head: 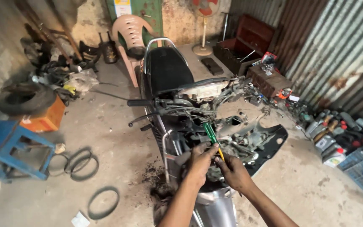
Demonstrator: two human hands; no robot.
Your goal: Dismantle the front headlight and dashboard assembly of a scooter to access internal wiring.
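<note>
A stripped black motorcycle stands in front of me, its handlebar and wiring exposed. My left hand grips a screwdriver with a green handle and a yellow shaft, pointing down into the front of the frame. My right hand sits just right of it, fingers closed around the lower shaft near the tip. A loose black panel lies to the right of the bike.
A blue stool stands at left, with rubber belts on the concrete floor. A tyre on an orange box, a plastic chair, a fan, toolboxes and several oil bottles line the corrugated wall.
</note>
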